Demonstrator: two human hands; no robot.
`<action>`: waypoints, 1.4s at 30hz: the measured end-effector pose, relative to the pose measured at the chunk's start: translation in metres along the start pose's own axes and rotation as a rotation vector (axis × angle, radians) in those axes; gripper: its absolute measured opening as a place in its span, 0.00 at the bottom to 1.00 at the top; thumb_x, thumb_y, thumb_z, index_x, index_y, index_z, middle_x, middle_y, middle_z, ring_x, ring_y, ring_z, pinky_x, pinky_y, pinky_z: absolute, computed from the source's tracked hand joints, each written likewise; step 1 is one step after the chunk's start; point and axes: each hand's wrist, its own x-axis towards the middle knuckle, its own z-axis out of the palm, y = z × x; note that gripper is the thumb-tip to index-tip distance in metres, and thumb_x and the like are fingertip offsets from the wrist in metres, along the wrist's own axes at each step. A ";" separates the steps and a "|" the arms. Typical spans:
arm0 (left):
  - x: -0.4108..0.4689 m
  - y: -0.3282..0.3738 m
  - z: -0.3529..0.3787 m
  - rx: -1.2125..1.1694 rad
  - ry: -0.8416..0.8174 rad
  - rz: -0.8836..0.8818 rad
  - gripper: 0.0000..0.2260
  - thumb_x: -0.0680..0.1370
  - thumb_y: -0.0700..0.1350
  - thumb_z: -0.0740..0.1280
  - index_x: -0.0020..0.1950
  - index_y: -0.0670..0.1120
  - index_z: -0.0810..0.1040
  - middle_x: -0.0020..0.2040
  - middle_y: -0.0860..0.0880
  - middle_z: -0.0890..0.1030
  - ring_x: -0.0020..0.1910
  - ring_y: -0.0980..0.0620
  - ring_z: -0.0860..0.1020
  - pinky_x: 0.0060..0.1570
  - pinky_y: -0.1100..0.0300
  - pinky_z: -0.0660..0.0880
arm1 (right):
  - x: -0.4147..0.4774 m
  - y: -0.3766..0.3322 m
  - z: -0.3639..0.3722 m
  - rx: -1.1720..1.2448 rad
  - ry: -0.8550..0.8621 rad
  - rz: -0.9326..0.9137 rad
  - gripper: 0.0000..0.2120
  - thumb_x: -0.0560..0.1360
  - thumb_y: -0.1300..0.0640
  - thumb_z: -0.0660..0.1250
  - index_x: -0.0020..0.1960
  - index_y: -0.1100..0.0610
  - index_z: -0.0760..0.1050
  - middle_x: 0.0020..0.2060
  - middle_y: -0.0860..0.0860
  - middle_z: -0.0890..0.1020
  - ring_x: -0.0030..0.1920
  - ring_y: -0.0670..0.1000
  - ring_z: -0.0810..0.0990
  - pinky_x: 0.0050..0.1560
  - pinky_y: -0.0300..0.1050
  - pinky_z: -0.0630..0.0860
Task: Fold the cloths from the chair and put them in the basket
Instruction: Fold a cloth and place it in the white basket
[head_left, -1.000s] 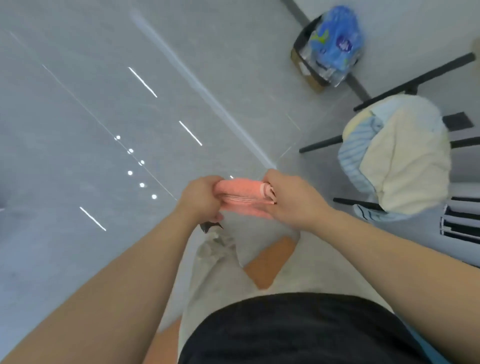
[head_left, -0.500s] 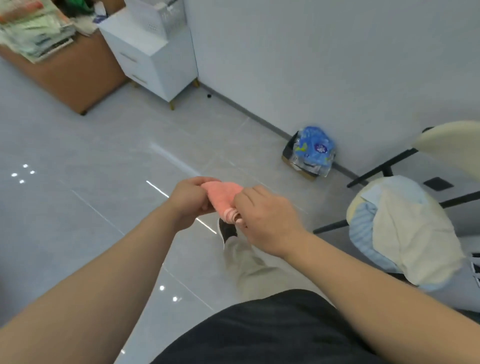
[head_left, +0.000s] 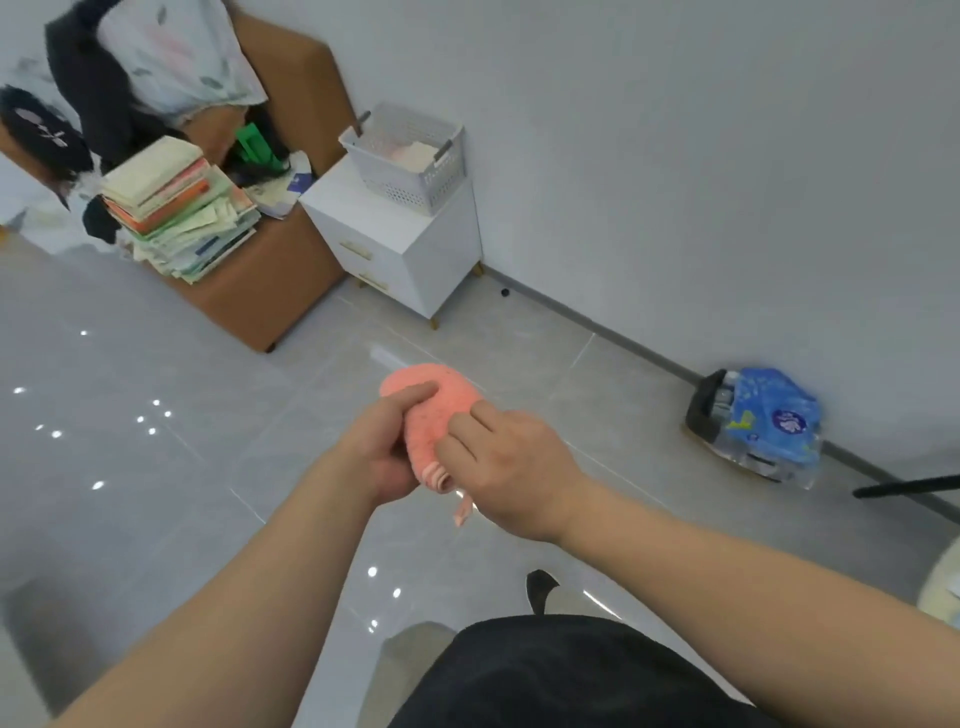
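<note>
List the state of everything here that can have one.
Pink terry cloth: folded into a small bundle, held in the air by both hands.
Left hand: grips the cloth, thumb on top.
Right hand: holds the cloth, fingers on top.
White two-drawer cabinet: drawers shut.
White perforated plastic basket: upright on the cabinet, pale cloths inside.
Stack of books: leaning, on the brown bench.

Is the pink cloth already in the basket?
No, the left hand and the right hand hold the pink cloth over the floor, apart from the basket on the white cabinet.
</note>
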 end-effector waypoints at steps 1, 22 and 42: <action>0.006 0.022 -0.010 -0.011 -0.009 -0.009 0.20 0.76 0.50 0.71 0.62 0.38 0.79 0.55 0.40 0.84 0.50 0.43 0.83 0.42 0.52 0.80 | 0.024 0.003 0.013 0.001 0.023 -0.020 0.08 0.70 0.67 0.63 0.38 0.56 0.69 0.34 0.53 0.72 0.34 0.54 0.69 0.32 0.46 0.57; 0.221 0.506 -0.110 0.576 -0.218 0.382 0.22 0.70 0.48 0.78 0.60 0.44 0.78 0.55 0.43 0.84 0.52 0.42 0.84 0.50 0.43 0.81 | 0.409 0.142 0.285 0.883 -0.101 1.445 0.16 0.71 0.51 0.74 0.50 0.54 0.68 0.50 0.53 0.78 0.48 0.53 0.81 0.45 0.50 0.81; 0.571 0.877 0.009 1.339 -0.159 0.418 0.25 0.61 0.35 0.62 0.58 0.39 0.77 0.47 0.44 0.81 0.47 0.42 0.79 0.40 0.49 0.78 | 0.626 0.462 0.589 0.900 0.211 1.800 0.20 0.68 0.65 0.67 0.49 0.53 0.59 0.49 0.58 0.74 0.43 0.54 0.74 0.32 0.47 0.69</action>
